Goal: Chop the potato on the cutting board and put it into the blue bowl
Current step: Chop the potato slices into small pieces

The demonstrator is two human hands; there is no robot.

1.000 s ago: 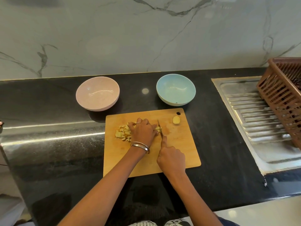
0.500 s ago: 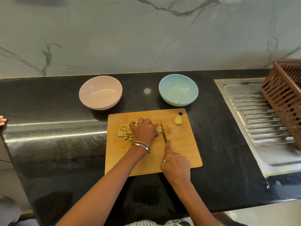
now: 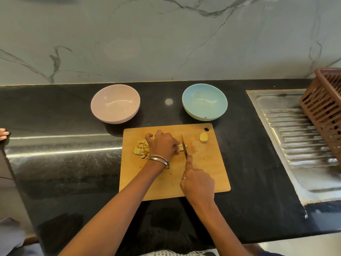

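A wooden cutting board (image 3: 206, 172) lies on the black counter. My left hand (image 3: 163, 145) curls over a strip of potato (image 3: 181, 147) at the board's middle and holds it down. A pile of chopped potato pieces (image 3: 141, 149) lies just left of that hand. My right hand (image 3: 198, 185) grips a knife (image 3: 184, 146), its forefinger along the blade's back, the blade on the potato strip by my left fingertips. One potato end piece (image 3: 203, 137) sits near the board's far right corner. The blue bowl (image 3: 204, 104) stands behind the board and holds nothing.
A pink bowl (image 3: 115, 106) stands behind the board to the left. A steel sink drainboard (image 3: 299, 137) is set into the counter on the right, with a brown plastic basket (image 3: 326, 108) on it. Another person's fingertips (image 3: 3, 134) show at the left edge.
The knife and my right hand have shifted only slightly at the potato strip; my left hand stays on it. The camera has drifted a little.
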